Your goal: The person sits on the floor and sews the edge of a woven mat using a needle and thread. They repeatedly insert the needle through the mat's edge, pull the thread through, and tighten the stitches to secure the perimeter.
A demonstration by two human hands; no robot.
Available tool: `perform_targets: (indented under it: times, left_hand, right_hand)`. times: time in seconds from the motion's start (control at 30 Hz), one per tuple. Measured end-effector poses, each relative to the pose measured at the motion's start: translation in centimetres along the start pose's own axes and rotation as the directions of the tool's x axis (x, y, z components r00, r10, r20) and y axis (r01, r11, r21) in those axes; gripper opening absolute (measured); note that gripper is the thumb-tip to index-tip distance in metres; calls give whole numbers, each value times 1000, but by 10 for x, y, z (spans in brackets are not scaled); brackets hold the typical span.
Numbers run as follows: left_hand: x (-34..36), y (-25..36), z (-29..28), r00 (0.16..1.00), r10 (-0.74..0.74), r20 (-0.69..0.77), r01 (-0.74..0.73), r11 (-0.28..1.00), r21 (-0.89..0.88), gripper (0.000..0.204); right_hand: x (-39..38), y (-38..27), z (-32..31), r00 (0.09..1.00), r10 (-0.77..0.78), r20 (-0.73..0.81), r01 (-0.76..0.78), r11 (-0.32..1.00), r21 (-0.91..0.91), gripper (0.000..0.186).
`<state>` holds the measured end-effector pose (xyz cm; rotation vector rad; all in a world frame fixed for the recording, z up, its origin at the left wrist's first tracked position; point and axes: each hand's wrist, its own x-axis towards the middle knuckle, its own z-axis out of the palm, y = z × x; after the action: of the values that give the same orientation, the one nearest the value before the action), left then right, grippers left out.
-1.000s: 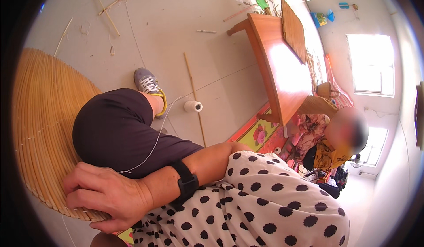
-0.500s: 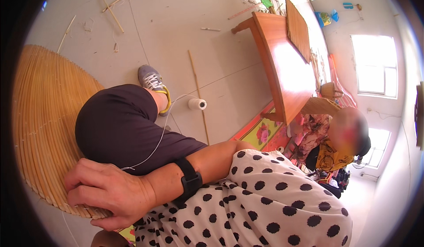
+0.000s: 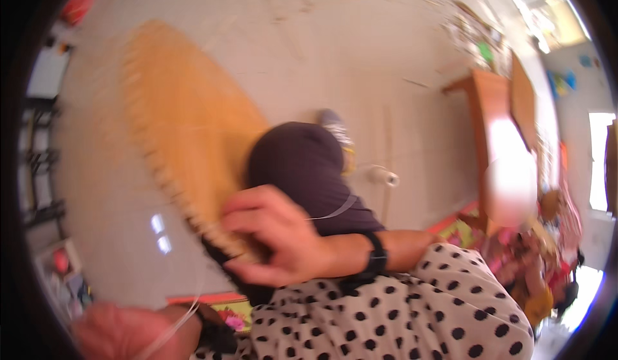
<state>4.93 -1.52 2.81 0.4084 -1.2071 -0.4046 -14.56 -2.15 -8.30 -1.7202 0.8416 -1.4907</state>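
My right hand (image 3: pixel 277 231) grips the near end of a long woven mat of thin tan strips (image 3: pixel 180 109), its fingers curled over the edge. The mat lies beside my dark-clad knee (image 3: pixel 290 160). My left hand (image 3: pixel 119 331) is at the lower left, blurred by motion; white cord (image 3: pixel 190 312) runs across it, and I cannot tell whether its fingers hold it. A white spool of cord (image 3: pixel 386 176) lies on the floor beside my foot.
A wooden table (image 3: pixel 479 122) with a board on it stands at the right. A co-worker (image 3: pixel 534 295) sits below it on the right. Scattered strips (image 3: pixel 470 25) lie on the floor. A flowered mat (image 3: pixel 235 318) is under me, and dark racks (image 3: pixel 42 154) line the left.
The view has swung left, shifting the scene rightward and blurring it. My left hand has come into view at the lower left. My right hand still grips the tan mat.
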Motion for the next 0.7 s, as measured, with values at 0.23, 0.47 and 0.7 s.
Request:
perform_targets:
  times: [0.23, 0.47, 0.7]
  left_hand:
    - [-6, 3, -25, 930, -268, -253, 317, 931, 179, 15]
    - [-7, 16, -50, 914, -225, -339, 281, 952, 126, 14]
    - [-26, -11, -42, 930, -360, -70, 361, 868, 342, 10]
  right_hand:
    - [-7, -7, -4, 991, 135, 12, -133, 988, -74, 51]
    - [-9, -15, -6, 972, 231, 34, -230, 973, -19, 57]
    - [-6, -19, -8, 953, 301, 22, -299, 952, -59, 59]
